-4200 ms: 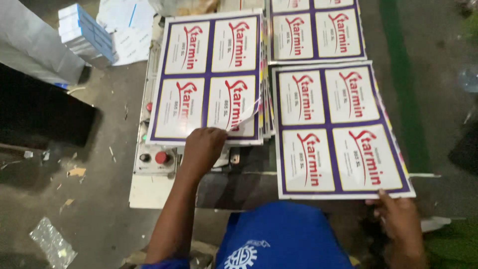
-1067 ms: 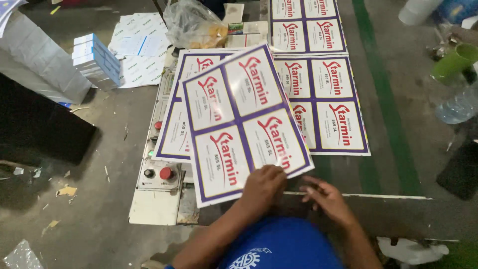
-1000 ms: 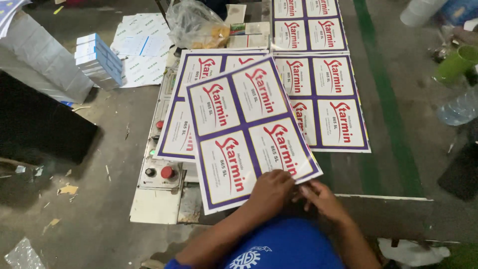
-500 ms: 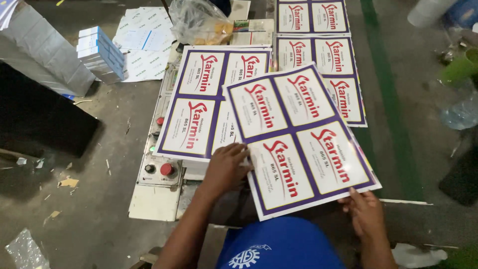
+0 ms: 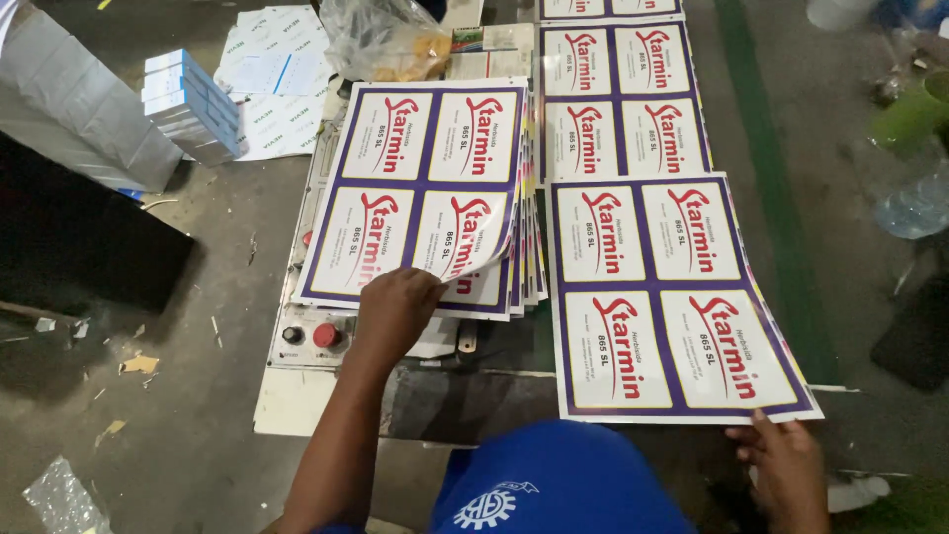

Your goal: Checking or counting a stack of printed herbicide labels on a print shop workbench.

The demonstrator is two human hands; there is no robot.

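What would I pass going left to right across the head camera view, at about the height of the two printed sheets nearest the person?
Dark flat panel → red round button → left hand lifting the purple-bordered label sheet stack → single purple-bordered four-label sheet → clear plastic bottle.

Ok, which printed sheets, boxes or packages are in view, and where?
Label sheet stack: centre, purple-bordered white panels, left hand lifting a corner.
Single label sheet: right, same print, right hand at its edge.
Further sheets: behind.
Blue-white boxes: upper left, stacked.
Plastic bag: top centre, clear.
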